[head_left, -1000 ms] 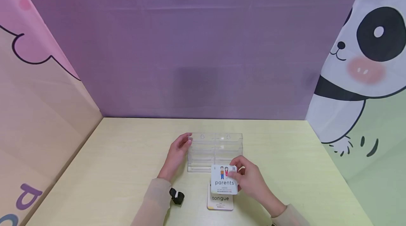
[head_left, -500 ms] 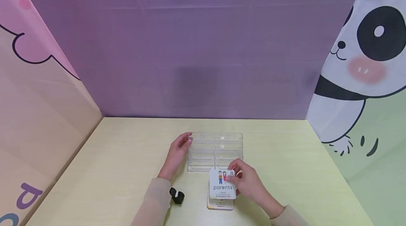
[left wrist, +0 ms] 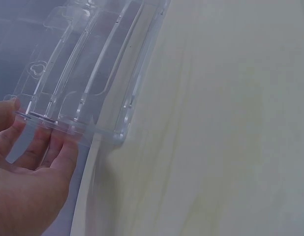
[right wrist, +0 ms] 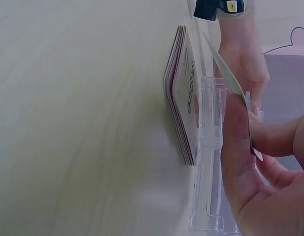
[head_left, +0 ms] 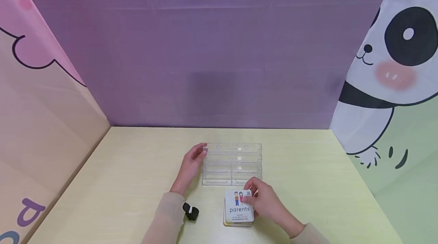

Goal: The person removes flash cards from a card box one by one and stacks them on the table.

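My left hand [head_left: 190,166] grips the left end of a clear plastic card rack [head_left: 246,156] with two columns of stepped slots. In the left wrist view, the thumb is on one side of the rack's edge [left wrist: 68,129] and the fingers on the other. Between thumb and fingers, my right hand [head_left: 270,203] pinches a white flash card [head_left: 238,214] printed "parents" with two cartoon figures. The right wrist view shows this card edge-on, apart from a stack of flash cards [right wrist: 184,98] on the table. From the head view, the card hides most of that stack.
A small black strapped device [head_left: 191,212] sits by the left wrist. The pale wooden table [head_left: 147,168] runs back to a purple backdrop [head_left: 219,65]. Cartoon-printed side panels, one with a panda [head_left: 376,130], flank the table left and right.
My right hand has brought the "parents" card down and toward me, away from the rack's front, so it now covers the stack's "tongue" card. The left hand and rack have stayed put.
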Action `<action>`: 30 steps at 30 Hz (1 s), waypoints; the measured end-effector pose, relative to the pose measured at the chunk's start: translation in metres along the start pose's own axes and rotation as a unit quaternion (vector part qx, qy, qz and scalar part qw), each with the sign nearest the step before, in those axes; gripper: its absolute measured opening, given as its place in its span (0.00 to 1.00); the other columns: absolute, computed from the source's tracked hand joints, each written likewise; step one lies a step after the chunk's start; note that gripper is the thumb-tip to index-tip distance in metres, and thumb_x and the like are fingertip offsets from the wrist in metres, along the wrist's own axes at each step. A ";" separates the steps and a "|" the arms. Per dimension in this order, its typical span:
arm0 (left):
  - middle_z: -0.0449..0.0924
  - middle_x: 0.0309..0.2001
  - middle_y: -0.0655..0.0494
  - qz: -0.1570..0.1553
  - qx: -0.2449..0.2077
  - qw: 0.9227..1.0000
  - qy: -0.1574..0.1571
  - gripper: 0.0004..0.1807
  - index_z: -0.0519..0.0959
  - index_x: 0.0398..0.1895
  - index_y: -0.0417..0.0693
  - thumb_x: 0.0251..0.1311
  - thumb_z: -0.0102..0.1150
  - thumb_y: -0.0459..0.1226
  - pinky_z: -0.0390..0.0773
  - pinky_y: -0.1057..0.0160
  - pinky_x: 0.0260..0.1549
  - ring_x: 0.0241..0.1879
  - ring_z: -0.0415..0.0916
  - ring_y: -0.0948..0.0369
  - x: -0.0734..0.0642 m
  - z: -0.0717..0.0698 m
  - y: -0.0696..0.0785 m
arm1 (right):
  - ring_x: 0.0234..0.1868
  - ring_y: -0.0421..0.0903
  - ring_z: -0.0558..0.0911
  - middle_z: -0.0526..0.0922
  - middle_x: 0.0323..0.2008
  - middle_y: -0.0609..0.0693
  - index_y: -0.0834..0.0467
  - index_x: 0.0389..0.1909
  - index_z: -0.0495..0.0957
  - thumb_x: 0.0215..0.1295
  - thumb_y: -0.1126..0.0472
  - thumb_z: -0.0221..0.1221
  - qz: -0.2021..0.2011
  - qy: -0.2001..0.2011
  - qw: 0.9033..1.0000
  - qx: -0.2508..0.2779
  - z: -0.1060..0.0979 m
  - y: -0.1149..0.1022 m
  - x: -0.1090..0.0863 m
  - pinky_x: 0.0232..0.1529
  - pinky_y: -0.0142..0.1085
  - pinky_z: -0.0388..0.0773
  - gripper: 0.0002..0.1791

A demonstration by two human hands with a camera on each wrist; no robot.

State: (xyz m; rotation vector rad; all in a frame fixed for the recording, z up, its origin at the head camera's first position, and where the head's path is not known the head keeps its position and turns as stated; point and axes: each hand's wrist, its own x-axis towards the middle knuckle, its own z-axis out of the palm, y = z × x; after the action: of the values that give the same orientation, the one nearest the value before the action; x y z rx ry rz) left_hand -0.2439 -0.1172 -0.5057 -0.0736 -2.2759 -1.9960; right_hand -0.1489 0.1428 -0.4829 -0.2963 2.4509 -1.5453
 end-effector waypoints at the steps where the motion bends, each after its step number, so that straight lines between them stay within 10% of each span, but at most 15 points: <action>1: 0.79 0.59 0.43 0.000 -0.001 1.000 0.000 0.20 0.75 0.67 0.45 0.75 0.54 0.36 0.67 0.49 0.66 0.61 0.73 0.49 0.000 0.000 0.000 | 0.29 0.46 0.79 0.72 0.32 0.53 0.60 0.42 0.73 0.62 0.74 0.66 0.003 -0.003 1.000 0.002 0.000 0.000 0.000 0.18 0.41 0.82 0.13; 12: 0.78 0.60 0.40 -0.005 0.002 1.000 0.003 0.21 0.73 0.68 0.40 0.75 0.53 0.34 0.67 0.48 0.65 0.62 0.72 0.47 0.000 0.001 0.003 | 0.27 0.46 0.80 0.73 0.29 0.53 0.61 0.41 0.72 0.62 0.73 0.66 0.016 -0.004 1.000 -0.009 0.006 -0.002 -0.001 0.18 0.41 0.81 0.13; 18: 0.77 0.59 0.36 -0.002 0.010 1.000 -0.007 0.20 0.72 0.67 0.34 0.75 0.52 0.31 0.67 0.47 0.65 0.61 0.72 0.44 -0.016 0.000 0.036 | 0.26 0.45 0.78 0.74 0.27 0.51 0.59 0.39 0.72 0.60 0.72 0.68 0.012 0.004 0.999 -0.044 0.008 -0.001 0.000 0.17 0.38 0.79 0.14; 25: 0.78 0.59 0.44 -0.005 0.006 1.000 0.000 0.20 0.74 0.68 0.46 0.75 0.54 0.36 0.67 0.49 0.65 0.61 0.72 0.50 0.000 0.000 -0.002 | 0.21 0.43 0.73 0.74 0.23 0.47 0.57 0.35 0.72 0.58 0.68 0.70 -0.010 0.010 0.992 -0.122 0.009 0.001 0.001 0.20 0.34 0.73 0.14; 30: 0.78 0.58 0.45 -0.008 0.002 1.000 0.000 0.20 0.75 0.67 0.47 0.75 0.54 0.36 0.68 0.49 0.65 0.61 0.72 0.50 0.000 0.001 -0.001 | 0.27 0.43 0.72 0.75 0.24 0.45 0.57 0.33 0.73 0.55 0.67 0.71 -0.029 0.023 0.981 -0.189 0.011 -0.001 0.003 0.25 0.34 0.70 0.14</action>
State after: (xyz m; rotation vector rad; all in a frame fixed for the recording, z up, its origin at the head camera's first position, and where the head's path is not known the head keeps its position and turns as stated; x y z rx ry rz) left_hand -0.2441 -0.1167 -0.5070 -0.0568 -2.2878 -1.9985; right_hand -0.1483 0.1322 -0.4870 -0.4031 2.7865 -1.1061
